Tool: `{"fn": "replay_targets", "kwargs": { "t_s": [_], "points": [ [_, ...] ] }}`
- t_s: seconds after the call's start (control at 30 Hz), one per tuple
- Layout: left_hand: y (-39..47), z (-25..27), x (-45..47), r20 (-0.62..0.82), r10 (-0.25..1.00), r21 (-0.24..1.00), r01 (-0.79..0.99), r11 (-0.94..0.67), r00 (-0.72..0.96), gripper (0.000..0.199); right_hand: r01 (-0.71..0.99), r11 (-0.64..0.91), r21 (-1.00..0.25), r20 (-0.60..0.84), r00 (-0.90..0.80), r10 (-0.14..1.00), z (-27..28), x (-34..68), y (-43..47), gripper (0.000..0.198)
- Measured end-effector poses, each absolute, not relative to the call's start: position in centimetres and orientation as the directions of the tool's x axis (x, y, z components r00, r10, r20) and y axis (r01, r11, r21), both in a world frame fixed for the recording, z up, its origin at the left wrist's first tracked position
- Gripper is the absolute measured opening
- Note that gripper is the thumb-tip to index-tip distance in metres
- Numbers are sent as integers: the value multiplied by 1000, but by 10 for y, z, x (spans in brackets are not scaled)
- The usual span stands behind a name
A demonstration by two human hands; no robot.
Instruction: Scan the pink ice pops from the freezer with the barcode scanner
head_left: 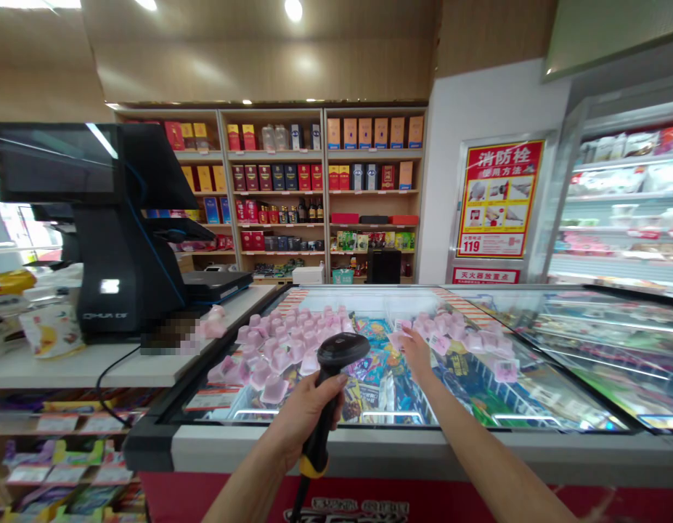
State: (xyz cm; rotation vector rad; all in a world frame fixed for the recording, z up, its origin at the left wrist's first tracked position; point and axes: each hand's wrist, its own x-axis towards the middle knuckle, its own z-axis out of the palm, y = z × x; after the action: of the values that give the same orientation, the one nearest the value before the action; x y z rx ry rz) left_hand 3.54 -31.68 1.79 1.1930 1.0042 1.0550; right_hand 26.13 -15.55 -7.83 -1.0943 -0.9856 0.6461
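Note:
My left hand (314, 407) is wrapped round the handle of a black barcode scanner (341, 350), its head tilted up and its cable hanging down. Over the glass top of a chest freezer (369, 436), my right hand (415, 354) reaches forward, fingers closed on a small pink cup (397, 335) near the right-hand group. Many pink cups (292, 341) stand on the glass to the left, bottoms up. More pink cups (450, 327) sit to the right, some tipped to show white barcode labels.
A black checkout terminal (129, 240) stands on the white counter (151, 374) at left, a cable looping over its edge. Shelves of boxed goods (276, 178) line the back wall. A red sign (499, 197) hangs at right, beside a lit display fridge (624, 211).

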Motion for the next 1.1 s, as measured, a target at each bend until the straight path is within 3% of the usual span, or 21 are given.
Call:
{"fn": "replay_targets", "kwargs": {
  "t_s": [0.1, 0.17, 0.27, 0.43, 0.53, 0.63, 0.7, 0.8, 0.9, 1.0, 1.1],
  "points": [
    [-316, 19, 30, -46, 989, 995, -82, 58, 143, 25, 565, 333, -755, 595, 378, 709, -83, 272, -154, 31],
    [-315, 19, 25, -35, 990, 997, -64, 45, 138, 25, 746, 291, -599, 681, 282, 676, -86, 277, -151, 27],
    [-312, 17, 15, -30, 990, 997, -67, 40, 141, 26, 858, 209, -468, 710, 225, 667, -90, 282, -148, 26],
    [-307, 9, -1, -37, 988, 994, -99, 52, 149, 25, 900, 35, -435, 685, 306, 661, -86, 291, -152, 28],
    [-308, 9, -5, -40, 990, 994, -96, 53, 136, 26, 898, 0, -441, 715, 351, 605, -77, 281, -158, 30],
    [-314, 12, -5, -35, 995, 995, -94, 44, 98, 27, 868, 247, -431, 748, 191, 636, -68, 242, -162, 33],
    [-318, 15, -4, -32, 996, 994, -102, 41, 86, 27, 760, 456, -464, 714, 15, 700, -66, 204, -163, 34],
    [-323, 19, -3, -27, 996, 993, -109, 37, 90, 27, 595, 586, -550, 638, -153, 755, -70, 151, -162, 35],
    [-327, 19, -4, -21, 996, 995, -92, 29, 91, 26, 545, 582, -604, 590, -185, 786, -76, 127, -160, 27],
    [-329, 18, -5, -27, 995, 997, -74, 34, 93, 26, 448, 495, -744, 528, -59, 847, -77, 140, -156, 21],
    [-329, 18, -1, -26, 993, 997, -72, 35, 118, 25, 58, 269, -961, 275, 138, 952, -71, 176, -155, 18]
  ]
}}
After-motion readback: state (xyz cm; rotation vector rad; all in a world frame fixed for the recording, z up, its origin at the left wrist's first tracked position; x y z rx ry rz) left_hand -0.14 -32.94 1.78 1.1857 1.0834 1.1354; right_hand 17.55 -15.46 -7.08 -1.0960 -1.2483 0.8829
